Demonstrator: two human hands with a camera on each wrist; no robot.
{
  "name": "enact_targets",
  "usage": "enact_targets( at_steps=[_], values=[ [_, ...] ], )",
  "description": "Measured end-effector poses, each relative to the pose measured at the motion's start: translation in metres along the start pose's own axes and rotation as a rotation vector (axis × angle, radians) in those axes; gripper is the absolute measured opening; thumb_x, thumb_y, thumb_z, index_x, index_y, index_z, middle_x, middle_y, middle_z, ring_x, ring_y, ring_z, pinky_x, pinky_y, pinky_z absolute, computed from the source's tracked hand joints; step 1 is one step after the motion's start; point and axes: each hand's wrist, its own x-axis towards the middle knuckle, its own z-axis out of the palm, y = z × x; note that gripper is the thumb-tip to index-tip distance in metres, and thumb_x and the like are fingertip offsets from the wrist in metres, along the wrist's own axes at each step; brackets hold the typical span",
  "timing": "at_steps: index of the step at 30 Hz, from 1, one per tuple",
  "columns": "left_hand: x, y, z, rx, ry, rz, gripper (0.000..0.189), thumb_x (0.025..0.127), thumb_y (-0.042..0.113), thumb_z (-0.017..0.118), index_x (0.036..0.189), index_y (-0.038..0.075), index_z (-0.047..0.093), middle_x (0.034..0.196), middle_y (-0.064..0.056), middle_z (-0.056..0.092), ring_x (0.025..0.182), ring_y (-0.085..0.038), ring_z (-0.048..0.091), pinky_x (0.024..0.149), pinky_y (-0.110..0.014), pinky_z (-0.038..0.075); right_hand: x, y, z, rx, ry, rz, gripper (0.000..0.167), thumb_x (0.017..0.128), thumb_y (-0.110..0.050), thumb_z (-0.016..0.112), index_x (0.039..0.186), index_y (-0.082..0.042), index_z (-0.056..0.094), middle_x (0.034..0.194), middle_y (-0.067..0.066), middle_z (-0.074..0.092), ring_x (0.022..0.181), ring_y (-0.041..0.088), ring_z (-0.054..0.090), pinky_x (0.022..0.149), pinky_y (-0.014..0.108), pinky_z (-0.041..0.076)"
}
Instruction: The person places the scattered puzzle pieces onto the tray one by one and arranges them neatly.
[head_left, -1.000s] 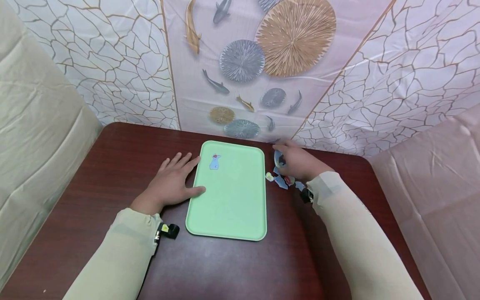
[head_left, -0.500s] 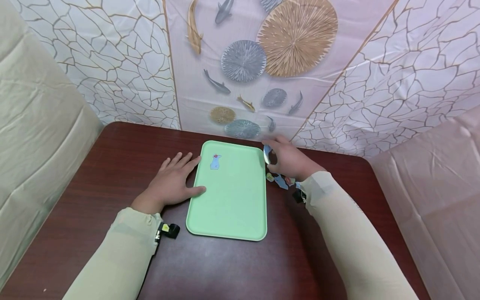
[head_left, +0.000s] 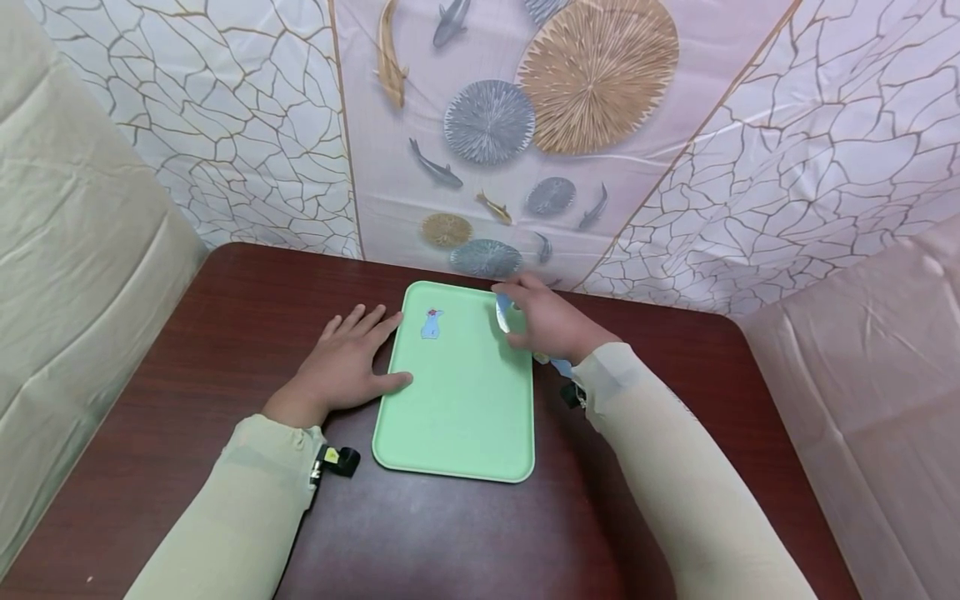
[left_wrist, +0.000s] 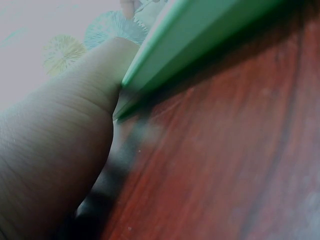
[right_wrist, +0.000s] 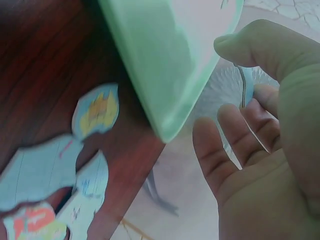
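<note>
Toward nine o'clock the right hand (head_left: 551,321) has travelled since the earlier frame, taking a pale-blue piece (head_left: 502,312) from beside the green tray (head_left: 457,417) to above it, at one o'clock from its middle. Its grip pinches that piece between thumb and fingers. The left hand (head_left: 337,362) lies with fingers spread at nine o'clock, its thumb over the rim. A small blue animal-shaped piece (head_left: 430,325) lies in the tray at eleven o'clock.

To do this well, I would keep the pinch light, since the piece looks thin, turn it flat before letting go, and leave the left hand steadying the tray.

The held piece stands nearly edge-on, so its print cannot be read. The right wrist covers most of the loose pieces (right_wrist: 40,172) at three o'clock; the right wrist view shows several, some cut off at seven o'clock. Whether the held piece touches the tray is unclear.
</note>
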Motion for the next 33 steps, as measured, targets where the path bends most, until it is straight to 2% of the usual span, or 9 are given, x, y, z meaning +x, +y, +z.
enact_targets(
  at_steps=[7, 14, 20, 33],
  values=[
    [0.001, 0.001, -0.001, 0.005, -0.003, -0.004, 0.105, 0.099, 0.072, 0.072, 0.182, 0.029, 0.024, 0.190, -0.011, 0.017, 0.178, -0.043, 0.006, 0.140, -0.070, 0.005, 0.010, -0.011, 0.009, -0.004, -0.014, -0.046, 0.084, 0.094, -0.012, 0.086, 0.170, -0.008, 0.050, 0.155, 0.014, 0.050, 0.135, 0.030, 0.060, 0.116, 0.043, 0.055],
    [0.002, 0.000, -0.001, 0.007, -0.006, -0.009, 0.105, 0.099, 0.072, 0.071, 0.182, 0.029, 0.024, 0.190, -0.011, 0.017, 0.178, -0.042, 0.006, 0.141, -0.070, 0.005, 0.016, -0.020, 0.015, -0.020, -0.080, -0.034, 0.086, 0.097, -0.018, 0.085, 0.173, -0.009, 0.045, 0.159, 0.012, 0.048, 0.132, 0.026, 0.062, 0.114, 0.041, 0.055],
    [0.002, -0.001, 0.000, 0.011, -0.002, -0.003, 0.105, 0.099, 0.072, 0.071, 0.182, 0.029, 0.024, 0.190, -0.012, 0.017, 0.178, -0.043, 0.007, 0.140, -0.070, 0.006, 0.025, -0.025, 0.018, -0.027, -0.097, -0.035, 0.086, 0.096, -0.020, 0.086, 0.172, -0.010, 0.047, 0.158, 0.013, 0.049, 0.131, 0.026, 0.063, 0.118, 0.041, 0.054],
    [0.001, -0.002, 0.001, 0.014, 0.001, -0.009, 0.106, 0.098, 0.074, 0.071, 0.182, 0.029, 0.025, 0.190, -0.012, 0.018, 0.178, -0.043, 0.007, 0.141, -0.070, 0.006, 0.042, -0.034, 0.024, -0.012, -0.141, -0.022, 0.086, 0.095, -0.021, 0.089, 0.170, -0.008, 0.050, 0.153, 0.013, 0.053, 0.123, 0.025, 0.062, 0.113, 0.040, 0.055]
  ],
)
